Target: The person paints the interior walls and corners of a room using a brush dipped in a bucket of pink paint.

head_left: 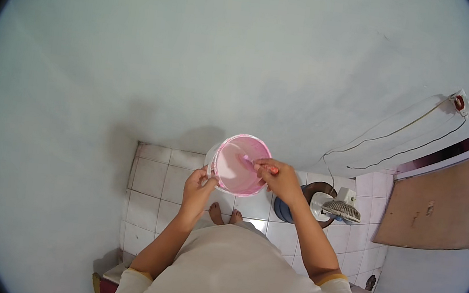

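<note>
In front of my body I hold up a white bucket [238, 194] whose inside and rim are coated pink. My left hand [197, 187] is closed on the bucket's left rim, thumb over the edge. My right hand [280, 180] reaches over the right rim, closed on a paintbrush [271, 169] with an orange-red handle. The brush's pinkish head [247, 159] points down into the bucket; I cannot tell whether it touches the inside. Part of the pale liquid or coating is shaded.
A pale blue wall [187, 54] rises ahead. To the right, a white fan [342, 209] stands on a round brown-topped blue container [283, 210]. Cords run up to a wall socket [459, 103]. A brown door [442, 199] stands far right. White floor tiles [145, 206] lie around my feet.
</note>
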